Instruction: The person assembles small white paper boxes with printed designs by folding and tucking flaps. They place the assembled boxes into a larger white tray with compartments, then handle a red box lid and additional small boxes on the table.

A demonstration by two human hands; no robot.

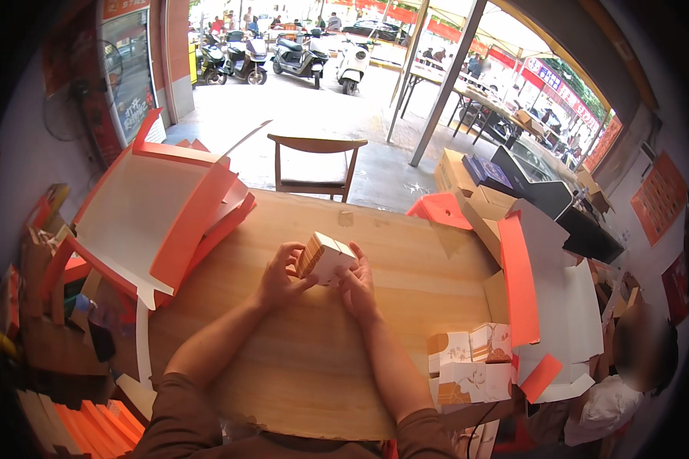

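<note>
Between my two hands, above the middle of the wooden table [283, 363], is a small white box [331, 260] with an orange-brown patterned side. My left hand [282, 277] grips its left side, thumb along the lower edge. On the right side, my right hand [356, 283] holds it with the thumb across the near face. The box is tilted, and its underside is hidden. Several similar small white boxes [471, 372] with brown and floral prints stand grouped at the table's right near corner.
Large orange-and-white cartons [142, 210] lie open on the left. Another open orange-and-white carton [522, 275] stands at right, near a seated person [616, 398]. A wooden chair [318, 164] faces the far edge, with an orange-red plastic stool [440, 209] beside the table. Scooters [298, 57] are parked outside.
</note>
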